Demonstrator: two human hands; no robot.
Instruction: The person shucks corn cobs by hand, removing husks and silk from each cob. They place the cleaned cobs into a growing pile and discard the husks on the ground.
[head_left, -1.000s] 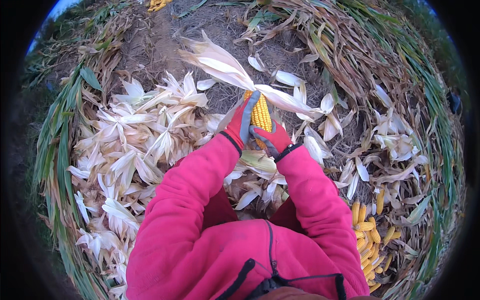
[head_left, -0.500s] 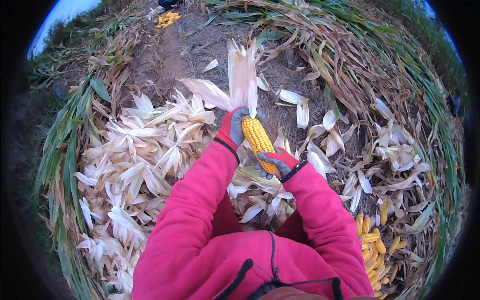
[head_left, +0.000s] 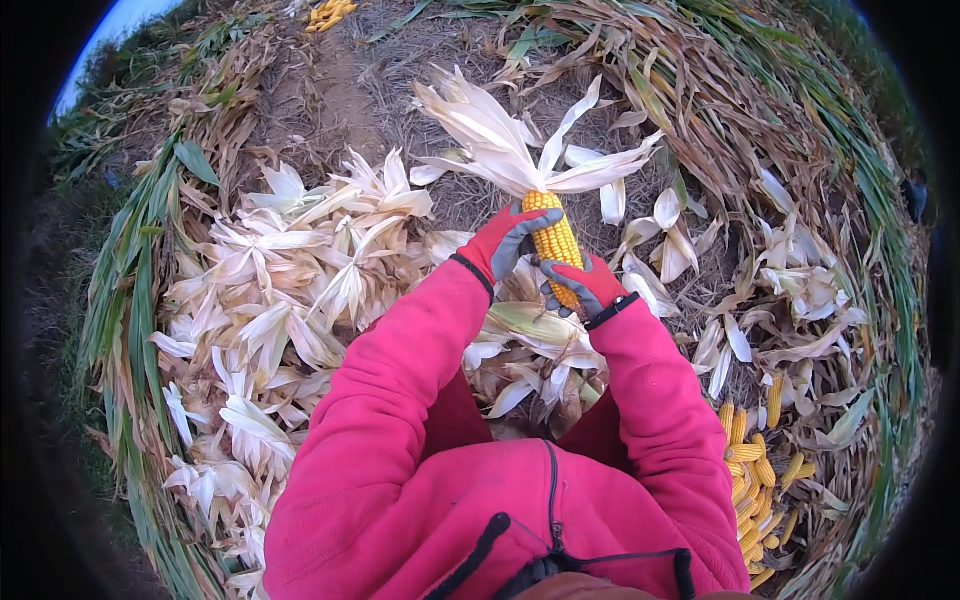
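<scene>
A yellow ear of corn (head_left: pixel 558 243) is held in front of me, tilted, its kernels bare. Pale dry husks (head_left: pixel 505 150) fan out from its far end, still joined there. My left hand (head_left: pixel 508 240), in a red and grey glove, is closed around the far part of the cob, its thumb along the kernels. Lower down, my right hand (head_left: pixel 592 284), gloved alike, grips the near end; some of its fingers are hidden beneath the cob.
A broad heap of stripped husks (head_left: pixel 270 290) lies to the left. Husked ears (head_left: pixel 748 490) are piled at the lower right, with another small pile (head_left: pixel 330 14) far ahead. Cut cornstalks (head_left: pixel 690 90) bank up along the right, and green stalks (head_left: pixel 125 310) along the left.
Both hands and the ear have shifted slightly right. The husks, upright and narrow before, now spread to both sides of the cob's far end. My left thumb now rests on the cob.
</scene>
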